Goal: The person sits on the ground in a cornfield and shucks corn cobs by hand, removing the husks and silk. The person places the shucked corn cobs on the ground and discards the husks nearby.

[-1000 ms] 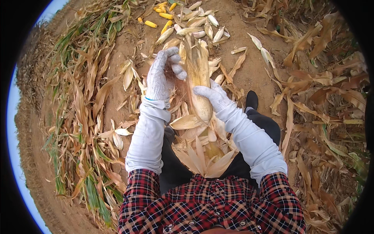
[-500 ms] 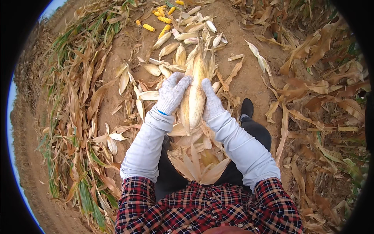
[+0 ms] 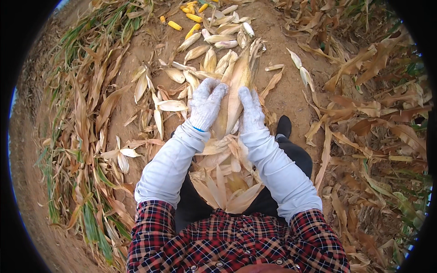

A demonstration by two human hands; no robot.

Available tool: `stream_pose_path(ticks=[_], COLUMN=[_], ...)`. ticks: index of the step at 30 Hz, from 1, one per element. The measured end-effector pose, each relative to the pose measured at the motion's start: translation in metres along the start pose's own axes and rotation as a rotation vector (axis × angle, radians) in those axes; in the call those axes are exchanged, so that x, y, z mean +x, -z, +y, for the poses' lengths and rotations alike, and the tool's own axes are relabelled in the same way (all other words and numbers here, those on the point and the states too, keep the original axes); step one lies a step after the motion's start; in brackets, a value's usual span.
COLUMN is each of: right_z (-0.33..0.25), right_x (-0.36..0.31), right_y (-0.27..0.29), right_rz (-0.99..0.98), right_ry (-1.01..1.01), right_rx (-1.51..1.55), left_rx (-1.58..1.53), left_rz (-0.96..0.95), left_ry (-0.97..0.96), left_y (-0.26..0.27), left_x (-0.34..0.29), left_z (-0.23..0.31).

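Observation:
Between both hands is a corn ear wrapped in dry, tan husk, its frayed end pointing away and slightly right. My left hand, in a whitish knit glove, grips the husk's left side with thumb and fingers closed on it. On the right side, my right hand, gloved alike, is closed against the husk, its fingertips partly hidden behind it. Just beyond the hands lie several corn ears still in husks. Below the hands, loose peeled husks are heaped between my legs.
Several bare yellow cobs lie on the brown soil at the far side. Dry stalks and leaves form a bank on the left, and more dried leaves cover the right. My dark shoe stands right of the hands.
Both hands still hold the ear. Its husk has turned and leans further right at the far end, and the pale, rounded near end no longer shows. The right hand's fingers reach slightly farther up.

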State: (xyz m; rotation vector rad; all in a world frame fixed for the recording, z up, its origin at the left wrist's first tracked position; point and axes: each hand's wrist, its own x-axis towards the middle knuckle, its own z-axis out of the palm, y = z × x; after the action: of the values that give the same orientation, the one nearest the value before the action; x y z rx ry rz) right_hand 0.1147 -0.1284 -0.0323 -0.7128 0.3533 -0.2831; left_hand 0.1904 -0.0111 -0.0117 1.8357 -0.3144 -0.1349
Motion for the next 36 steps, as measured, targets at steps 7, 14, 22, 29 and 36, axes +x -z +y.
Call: stream_pose_path(ticks=[7,14,22,29,36], right_z=[0.004,0.003,0.003,-0.029,-0.020], right_x=[0.007,0.012,0.028,0.015,0.022], right_y=[0.015,0.015,0.037,0.011,0.023], right_rz=[0.093,0.143,0.145,0.311,0.256], right_ry=[-0.146,-0.085,-0.179,-0.196,-0.131], right_rx=[0.088,0.078,0.321,0.372,0.332], left_rx=[-0.006,-0.105,-0.063,0.621,0.359], left_rz=[-0.049,-0.098,-0.292,-0.385,-0.425], left_ry=[-0.045,0.044,0.063,-0.727,-0.062], left_y=[-0.015,-0.009,-0.005,0.026,-0.004], left_x=[-0.002,-0.002,-0.007,-0.010,-0.024], left_z=[-0.012,0.000,-0.013,-0.045,-0.007])
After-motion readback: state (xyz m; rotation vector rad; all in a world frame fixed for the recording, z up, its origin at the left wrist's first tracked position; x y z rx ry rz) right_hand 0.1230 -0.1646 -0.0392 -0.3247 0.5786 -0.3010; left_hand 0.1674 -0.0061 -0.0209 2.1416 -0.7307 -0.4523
